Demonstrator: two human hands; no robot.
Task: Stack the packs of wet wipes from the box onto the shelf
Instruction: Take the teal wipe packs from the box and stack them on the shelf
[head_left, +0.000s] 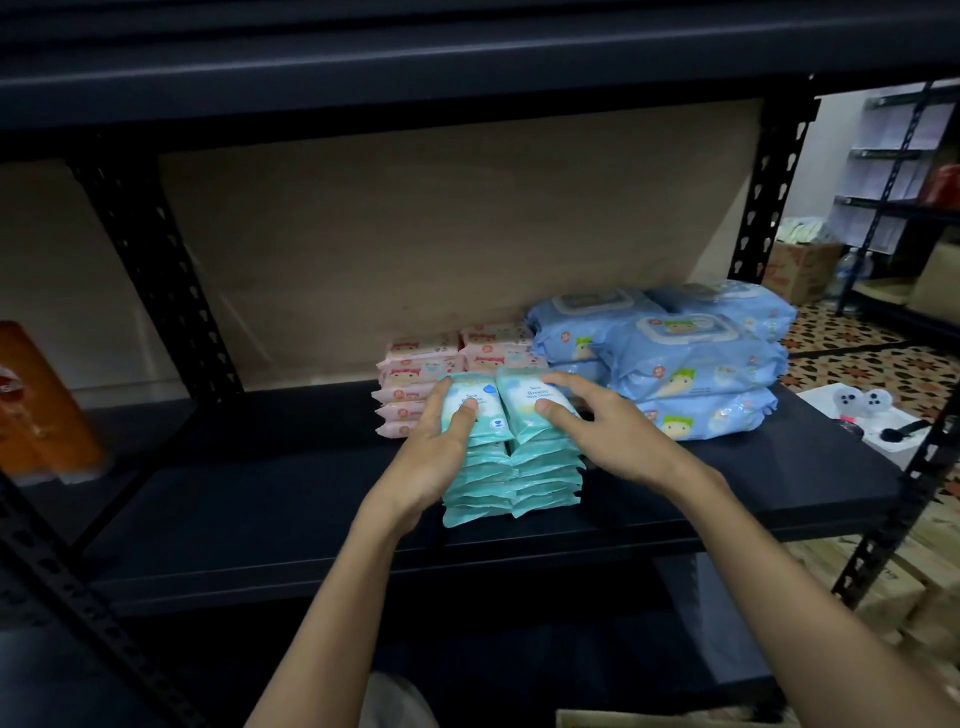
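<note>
Two side-by-side stacks of small teal wet wipe packs (519, 467) stand on the dark shelf board (260, 519). My left hand (441, 452) grips the top pack of the left stack (475, 408), thumb on its face. My right hand (597, 426) rests on the top pack of the right stack (530, 402), fingers spread over it. Behind them lie pink wipe packs (421, 364) in stacks. To the right sit large blue wipe packs (685, 358), piled three high. A corner of a cardboard box (623, 719) shows at the bottom edge.
An orange package (41, 410) stands at the shelf's left end. Black perforated uprights (156, 270) frame the bay, with another shelf board overhead. Right of the rack are a patterned tiled floor (857, 358), a white box holding small items (872, 415) and more shelving with cartons.
</note>
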